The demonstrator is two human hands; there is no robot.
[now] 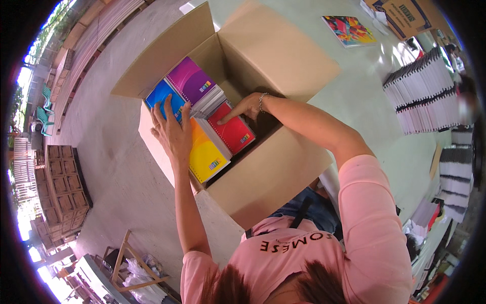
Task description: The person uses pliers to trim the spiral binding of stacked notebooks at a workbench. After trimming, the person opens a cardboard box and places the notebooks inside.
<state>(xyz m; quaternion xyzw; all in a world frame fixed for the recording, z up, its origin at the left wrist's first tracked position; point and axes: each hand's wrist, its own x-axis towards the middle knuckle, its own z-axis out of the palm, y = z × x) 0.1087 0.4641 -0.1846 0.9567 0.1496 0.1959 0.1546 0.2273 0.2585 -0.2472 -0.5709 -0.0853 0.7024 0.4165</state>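
Note:
A cardboard box (268, 177) stands open before me with stacks of spiral notebooks inside. A purple notebook (190, 78) tops the far stack, a blue notebook (164, 96) the left one. Nearer to me lie a yellow notebook (205, 152) and a red notebook (233, 131). My left hand (173, 133) is open, its fingers spread over the blue notebook and the yellow one's far corner. My right hand (246, 107), a bracelet at its wrist, has one finger stretched onto the red cover. Its other fingers are partly hidden beside the stack.
A colourful patterned notebook or booklet (349, 30) lies on the floor beyond the box. Tall stacks of bound notebooks (420, 93) stand at the right. Piled brown cartons (63, 182) and a wooden frame (124, 261) are at the left. Another carton (410, 17) is at the far right.

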